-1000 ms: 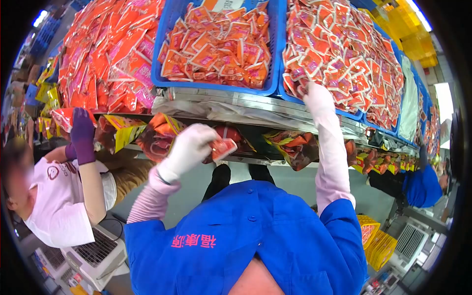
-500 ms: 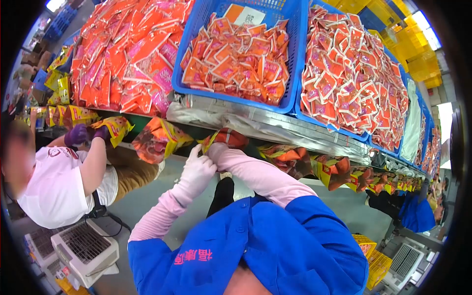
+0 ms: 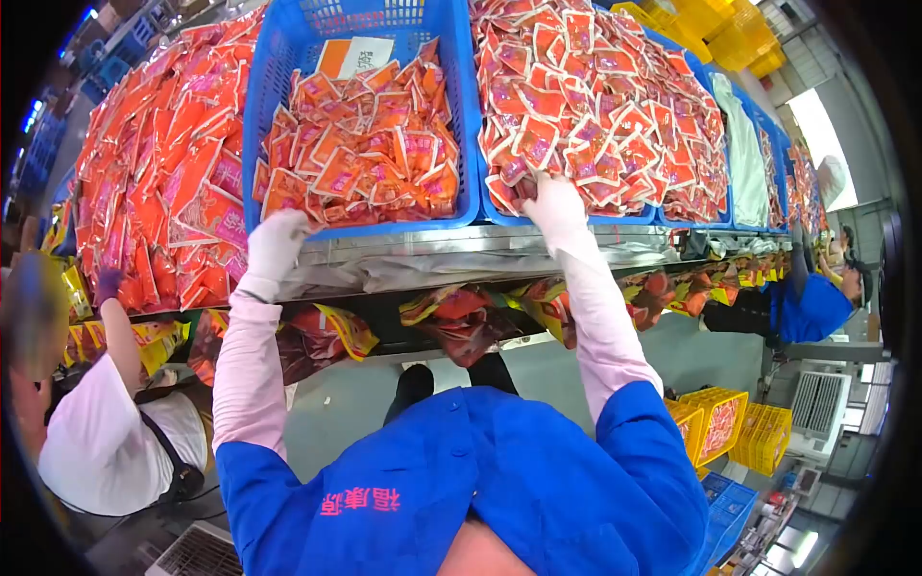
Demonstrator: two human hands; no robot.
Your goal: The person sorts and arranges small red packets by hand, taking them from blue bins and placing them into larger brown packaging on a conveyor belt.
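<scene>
"Grey floor point(image 3: 336, 408) shows below the desk point(image 3: 413, 247), and yellow crates point(image 3: 768, 440) stand off to the right. What's on the desk?"

"Large packets point(image 3: 158, 182), red, are heaped at the left. Beside them is a blue crate point(image 3: 466, 120) of small packets point(image 3: 370, 144), with a card point(image 3: 367, 55) lying toward its far side. Just right of that, a second crate point(image 3: 615, 218) is piled with small packets too, white-edged."

"Where are the hands?"

"Both are in white gloves. The left hand point(image 3: 279, 248) is at the first crate's near left corner, fingers curled, tips close to the packets. I can't tell whether it grips one."

"And the right hand point(image 3: 553, 202)?"

"At the second crate's near left corner, fingers bent down onto the packets. Whether one is pinched, I can't tell."

"Below the forearms?"

"Red and yellow bags point(image 3: 466, 322), in a row along the desk's near side."

"Anyone else?"

"At the left, a co-worker point(image 3: 106, 446) in white, one purple-gloved hand point(image 3: 109, 285) near the large packets. Far right, another person point(image 3: 812, 309) in blue."
</scene>
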